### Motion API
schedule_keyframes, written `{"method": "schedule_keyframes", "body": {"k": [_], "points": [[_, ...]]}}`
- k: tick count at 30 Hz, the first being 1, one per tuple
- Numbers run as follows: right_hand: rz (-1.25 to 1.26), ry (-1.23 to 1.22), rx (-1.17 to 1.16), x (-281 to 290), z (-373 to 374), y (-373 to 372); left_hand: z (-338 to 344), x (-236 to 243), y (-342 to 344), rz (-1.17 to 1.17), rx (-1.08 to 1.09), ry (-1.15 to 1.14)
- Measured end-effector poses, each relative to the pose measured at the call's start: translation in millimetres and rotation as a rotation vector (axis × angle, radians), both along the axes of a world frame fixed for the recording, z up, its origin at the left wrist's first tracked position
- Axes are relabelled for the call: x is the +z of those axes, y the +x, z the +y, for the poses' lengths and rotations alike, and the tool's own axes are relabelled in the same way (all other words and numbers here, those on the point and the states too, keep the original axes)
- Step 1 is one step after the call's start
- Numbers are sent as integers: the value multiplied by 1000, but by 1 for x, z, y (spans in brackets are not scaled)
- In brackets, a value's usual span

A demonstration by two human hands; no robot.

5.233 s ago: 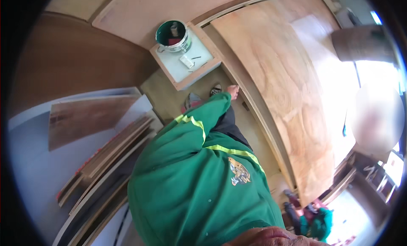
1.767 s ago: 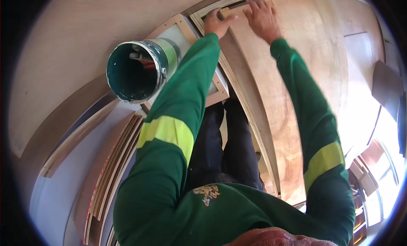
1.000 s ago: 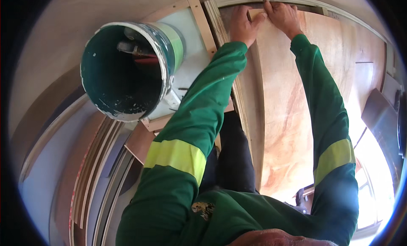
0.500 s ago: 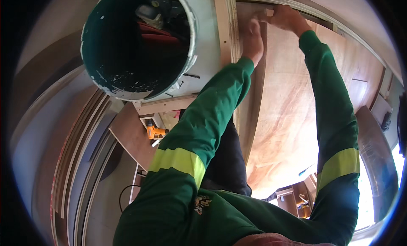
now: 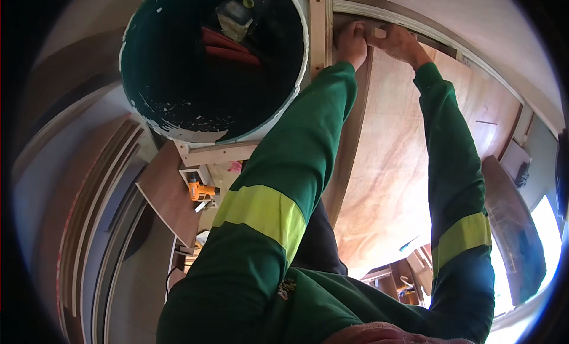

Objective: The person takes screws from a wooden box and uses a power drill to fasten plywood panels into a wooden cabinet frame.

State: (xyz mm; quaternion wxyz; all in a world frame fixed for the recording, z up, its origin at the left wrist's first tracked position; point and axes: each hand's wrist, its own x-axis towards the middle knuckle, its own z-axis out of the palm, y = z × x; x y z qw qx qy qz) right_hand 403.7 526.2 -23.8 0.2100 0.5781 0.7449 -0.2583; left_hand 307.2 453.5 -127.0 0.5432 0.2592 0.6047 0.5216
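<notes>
At the far end of a tall plywood panel [image 5: 394,136] my two hands work close together, arms stretched forward. My right hand [image 5: 402,46] is closed around a small pale block [image 5: 378,33], which looks like wood. Just left of it, my left hand [image 5: 352,45] has its fingers bent together by the panel's far left corner. What those fingers hold, if anything, is hidden. A darker wooden edge [image 5: 349,148] runs along the panel's left side, below my left hand.
A large paint-spattered bucket [image 5: 290,101] with a tool and red items inside stands left of my left arm. Wooden frame strips [image 5: 317,33] run beside it. An orange drill [image 5: 201,190] lies lower down. Long boards [image 5: 89,225] lean at far left; a wrapped sheet [image 5: 512,231] stands at right.
My left hand, blurred before, now shows clearly, bent beside the right hand. The bucket appears larger and farther right as the view shifts. My right hand still holds the block.
</notes>
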Motion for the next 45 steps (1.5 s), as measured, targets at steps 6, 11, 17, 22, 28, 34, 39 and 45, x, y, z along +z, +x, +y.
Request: {"method": "schedule_keyframes", "body": {"k": [6, 11, 17, 22, 28, 34, 39, 45], "points": [[89, 35, 25, 0, 1, 2, -2, -4, 0, 11, 15, 12], [-52, 57, -27, 5, -4, 0, -24, 21, 0, 233, 38, -68], [23, -71, -70, 3, 4, 4, -106, 38, 14, 236, -74, -16], [-30, -140, -3, 4, 12, -3, -103, 32, 15, 291, -182, -63], [79, 74, 17, -9, -5, 17, -101, 43, 17, 245, -233, -81], [-3, -108, 64, 10, 12, -12, -98, 13, 11, 141, -202, -37], [-13, -100, 19, 7, 5, 0, -98, 27, 14, 24, -220, -132], [-34, -105, 17, 13, 3, -5, -99, 13, 16, 182, -245, -81]]}}
